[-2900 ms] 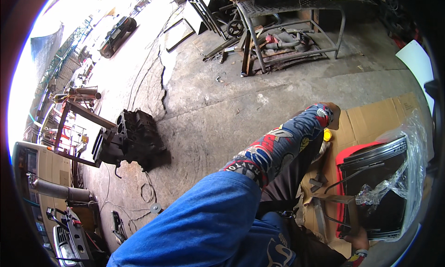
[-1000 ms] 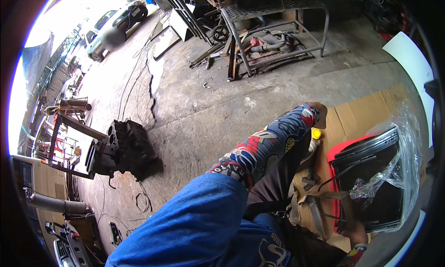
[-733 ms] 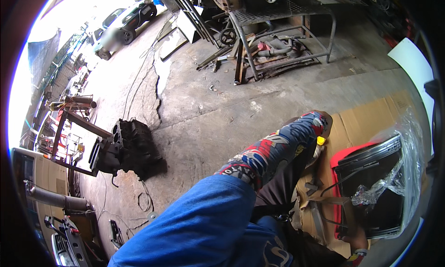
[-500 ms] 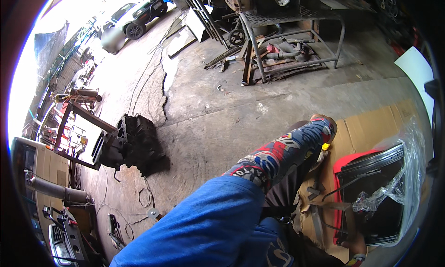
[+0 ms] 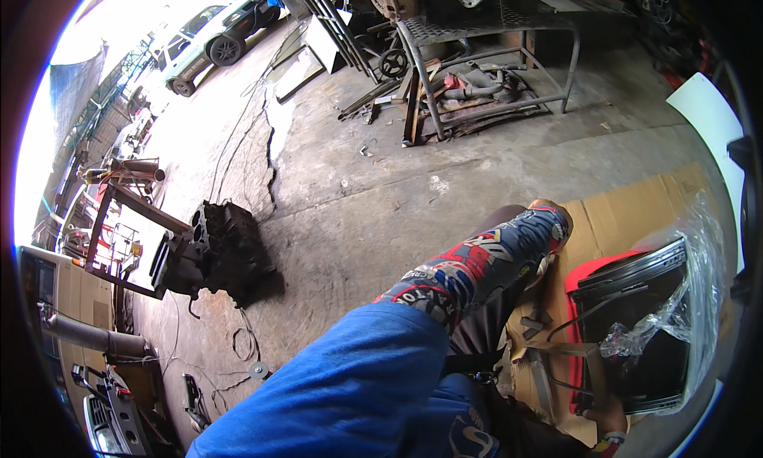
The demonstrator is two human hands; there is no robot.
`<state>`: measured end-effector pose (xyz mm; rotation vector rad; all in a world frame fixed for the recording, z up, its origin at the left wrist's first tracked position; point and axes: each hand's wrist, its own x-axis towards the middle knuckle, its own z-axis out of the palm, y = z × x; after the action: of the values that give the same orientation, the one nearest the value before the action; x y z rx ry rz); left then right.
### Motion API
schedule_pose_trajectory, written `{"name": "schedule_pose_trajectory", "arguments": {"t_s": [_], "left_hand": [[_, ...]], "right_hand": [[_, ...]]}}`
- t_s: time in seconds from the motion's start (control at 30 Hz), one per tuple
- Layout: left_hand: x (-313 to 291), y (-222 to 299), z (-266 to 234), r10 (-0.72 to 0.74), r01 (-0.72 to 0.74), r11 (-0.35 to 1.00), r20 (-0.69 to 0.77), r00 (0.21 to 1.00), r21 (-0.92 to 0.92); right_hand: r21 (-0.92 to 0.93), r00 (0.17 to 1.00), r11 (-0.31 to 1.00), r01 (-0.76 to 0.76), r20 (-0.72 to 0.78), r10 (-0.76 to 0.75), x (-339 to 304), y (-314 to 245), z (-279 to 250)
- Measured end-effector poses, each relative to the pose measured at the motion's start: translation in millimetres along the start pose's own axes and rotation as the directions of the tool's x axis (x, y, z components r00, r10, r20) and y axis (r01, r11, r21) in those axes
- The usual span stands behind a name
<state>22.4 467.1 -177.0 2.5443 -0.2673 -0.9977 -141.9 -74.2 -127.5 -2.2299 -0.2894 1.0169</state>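
Note:
My left arm, in a blue sleeve and a patterned arm cover, reaches across to the right. My left hand (image 5: 552,209) is bent down beside my dark-trousered leg, and its fingers are hidden behind the wrist. Low at the right, my right hand (image 5: 608,417), with a colourful wristband, closes round the lower end of a brownish L-shaped metal piece (image 5: 596,374). Beside it lies a black framed panel (image 5: 656,371) with a red edge, partly covered by clear plastic wrap (image 5: 703,279). Metal pieces (image 5: 542,378) lie on flattened cardboard (image 5: 628,212) under these things.
A black engine block (image 5: 230,247) stands on the concrete floor at the left, beside a metal frame (image 5: 143,208). Cables and a small disc (image 5: 258,371) lie nearer. A metal table (image 5: 493,25) with scrap parts underneath stands at the back. A vehicle (image 5: 214,41) is parked far left.
The view has shifted slightly. A small yellow thing seen below my left hand is now out of sight. My right hand stays low by the panel.

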Motion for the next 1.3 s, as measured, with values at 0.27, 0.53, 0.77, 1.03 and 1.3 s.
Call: {"name": "schedule_pose_trajectory", "arguments": {"t_s": [0.27,0.53,0.77,1.03,1.3], "left_hand": [[29.2,-3.5,5.1,-0.172,0.166,0.981,0.045,0.984,0.103],[52.1,-12.3,11.8,-0.204,0.191,0.967,0.06,0.977,0.169],[47.8,-5.9,14.8,-0.242,0.226,0.934,0.026,0.97,0.275],[-23.4,62.3,-5.1,-0.372,0.418,0.857,-0.198,0.907,0.301],[44.1,21.8,27.7,-0.059,0.138,0.975,-0.401,0.914,0.173]], "right_hand": [[0.271,0.994,0.961,-0.06,0.102,0.033,-3.8,-14.5,3.6],[0.223,0.996,0.974,-0.045,0.082,0.028,0.2,-5.0,4.4],[0.045,0.999,0.999,0.003,0.041,-0.005,-1.8,-11.7,1.1],[0.34,0.992,0.939,-0.056,0.122,0.015,-4.2,-31.2,8.3],[0.027,1.0,0.999,-0.017,-0.001,0.017,-3.5,-7.2,4.6]]}}
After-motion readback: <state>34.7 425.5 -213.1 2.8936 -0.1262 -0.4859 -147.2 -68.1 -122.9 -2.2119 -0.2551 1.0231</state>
